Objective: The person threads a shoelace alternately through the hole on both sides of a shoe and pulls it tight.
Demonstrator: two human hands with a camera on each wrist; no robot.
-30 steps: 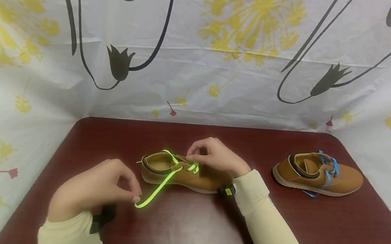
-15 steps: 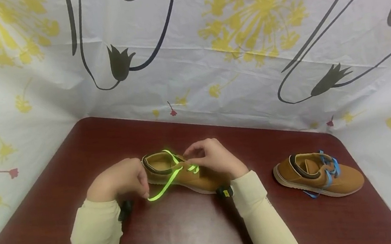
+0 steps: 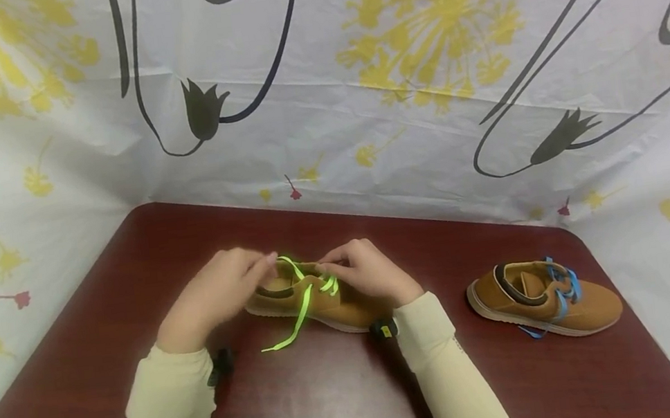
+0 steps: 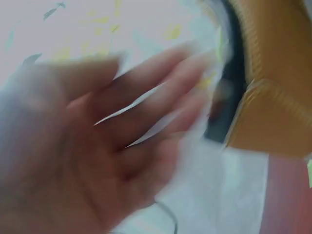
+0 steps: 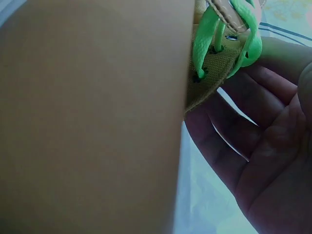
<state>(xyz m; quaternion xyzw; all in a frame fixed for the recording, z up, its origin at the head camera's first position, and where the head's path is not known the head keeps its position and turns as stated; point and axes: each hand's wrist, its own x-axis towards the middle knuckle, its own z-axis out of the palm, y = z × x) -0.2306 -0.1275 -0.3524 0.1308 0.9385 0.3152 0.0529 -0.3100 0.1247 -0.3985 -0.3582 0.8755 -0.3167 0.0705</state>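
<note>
A tan shoe [image 3: 353, 304] with a dark collar lining lies on the table, toe to the right. Its neon-green shoelace [image 3: 305, 310] runs through the front eyelets, and one loose end trails down the near side onto the table. My left hand [image 3: 219, 289] is over the heel opening, with nothing between its fingers; its fingers [image 4: 161, 92] are spread and blurred beside the collar. My right hand [image 3: 370, 271] pinches the shoe at the tongue, above the laced eyelets. In the right wrist view its fingers [image 5: 234, 102] reach behind the eyelet flap [image 5: 214, 68], beside the green lace.
A second tan shoe [image 3: 579, 304] with a blue shoelace [image 3: 563, 303] stands to the right on the dark red table [image 3: 308, 400]. A white patterned sheet [image 3: 325, 126] hangs behind and at both sides of the table.
My left hand held the green lace's end, moved right with it, let it go, and then rose to the heel opening. The lace end dropped onto the table. The right hand stays at the tongue.
</note>
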